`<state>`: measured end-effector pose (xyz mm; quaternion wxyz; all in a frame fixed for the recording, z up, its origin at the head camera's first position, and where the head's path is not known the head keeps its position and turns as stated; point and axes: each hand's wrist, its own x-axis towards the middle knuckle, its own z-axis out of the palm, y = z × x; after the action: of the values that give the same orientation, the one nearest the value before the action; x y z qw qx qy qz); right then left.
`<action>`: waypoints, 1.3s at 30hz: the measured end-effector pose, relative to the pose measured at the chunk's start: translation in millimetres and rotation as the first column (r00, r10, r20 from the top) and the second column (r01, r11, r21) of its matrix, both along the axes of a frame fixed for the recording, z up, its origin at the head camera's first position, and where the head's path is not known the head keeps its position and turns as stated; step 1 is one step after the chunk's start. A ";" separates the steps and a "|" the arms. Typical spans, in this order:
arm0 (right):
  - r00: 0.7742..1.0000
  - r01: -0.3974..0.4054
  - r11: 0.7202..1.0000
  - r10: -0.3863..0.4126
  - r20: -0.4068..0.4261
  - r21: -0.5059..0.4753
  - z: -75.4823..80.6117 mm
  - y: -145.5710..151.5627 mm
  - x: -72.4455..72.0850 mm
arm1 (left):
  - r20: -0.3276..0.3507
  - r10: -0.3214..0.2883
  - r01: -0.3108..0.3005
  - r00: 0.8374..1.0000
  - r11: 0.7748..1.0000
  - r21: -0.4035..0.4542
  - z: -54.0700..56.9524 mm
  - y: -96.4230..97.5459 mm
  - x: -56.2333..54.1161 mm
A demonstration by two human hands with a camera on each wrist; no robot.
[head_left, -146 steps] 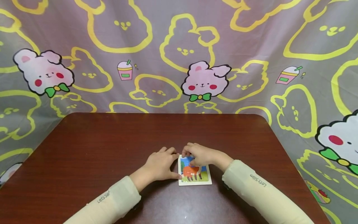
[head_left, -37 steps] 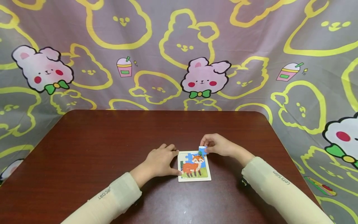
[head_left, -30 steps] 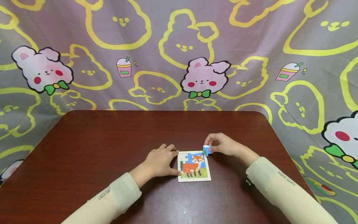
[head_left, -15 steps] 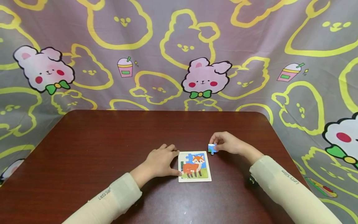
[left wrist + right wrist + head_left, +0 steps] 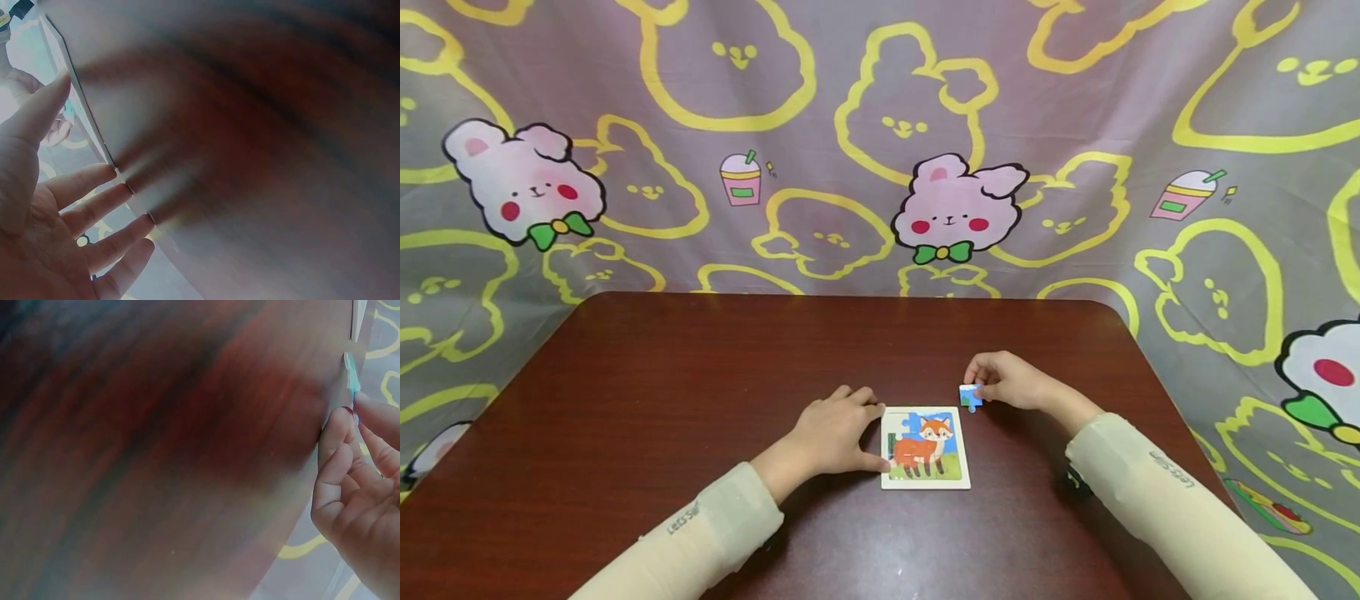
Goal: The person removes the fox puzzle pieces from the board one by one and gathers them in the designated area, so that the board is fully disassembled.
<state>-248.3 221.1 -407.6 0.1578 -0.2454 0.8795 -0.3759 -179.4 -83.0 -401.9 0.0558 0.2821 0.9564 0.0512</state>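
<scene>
A fox jigsaw puzzle in a white-rimmed tray (image 5: 965,454) lies on the table in the head view. Its upper-left corner shows bare pale backing; fox and grass pieces fill most of the rest. My left hand (image 5: 827,437) rests at the tray's left edge, thumb on the lower rim and fingers spread near the top corner. In the left wrist view those fingertips (image 5: 106,172) lie along the tray's edge. Just beyond the tray's upper-right corner, my right hand (image 5: 1018,383) pinches a blue-and-green puzzle piece (image 5: 968,394), seen edge-on in the right wrist view.
The dark reddish-brown table (image 5: 700,367) extends around the tray on all sides. Behind and beside it hangs a grey curtain (image 5: 820,167) printed with yellow outlines and rabbit faces.
Earlier my right hand was over the tray's top. It has since lifted the piece from the upper-left area and carried it right, off the tray. My left hand has stayed in place.
</scene>
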 end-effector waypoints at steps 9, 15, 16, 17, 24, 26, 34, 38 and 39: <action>0.996 0.015 0.994 -0.006 -0.092 0.104 0.4 4.0 -3.3 | 0.002 -0.001 0.001 1.000 1.000 -0.008 1.9 1.0 0.1; 0.992 0.034 0.990 -0.017 -0.123 0.138 2.8 8.8 -3.4 | 0.009 0.008 -0.008 1.000 1.000 -0.007 1.6 0.3 0.3; 0.992 0.034 0.990 -0.017 -0.125 0.138 3.2 8.8 -3.2 | 0.010 0.009 -0.009 1.000 1.000 -0.008 1.6 0.2 0.4; 0.992 0.034 0.990 -0.017 -0.125 0.135 3.6 8.3 -2.8 | 0.011 0.010 -0.009 1.000 1.000 -0.008 1.6 0.0 0.5; 0.997 -0.005 0.996 0.012 -0.081 0.090 8.5 -10.4 1.4 | 0.013 0.011 -0.011 1.000 1.000 -0.010 2.5 0.3 1.0; 0.997 -0.028 0.996 0.033 -0.065 0.084 10.1 -18.9 2.9 | 0.013 0.011 -0.011 1.000 1.000 -0.012 2.6 0.6 1.0; 0.988 -0.135 0.987 0.141 -0.070 0.091 12.4 -48.8 7.8 | 0.015 0.008 -0.008 1.000 1.000 -0.010 1.8 1.4 0.2; 0.978 -0.178 0.976 0.189 -0.084 0.124 12.8 -58.9 9.8 | 0.020 0.009 -0.009 1.000 1.000 -0.012 2.1 2.0 -0.4; 0.976 -0.188 0.973 0.201 -0.086 0.132 12.6 -60.8 10.2 | 0.019 0.009 -0.009 1.000 1.000 -0.013 2.3 2.2 -0.6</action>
<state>-238.1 160.3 -395.0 0.1649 -0.3385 0.8795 -0.2909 -180.0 -80.8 -399.5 0.0667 0.2769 0.9574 0.0482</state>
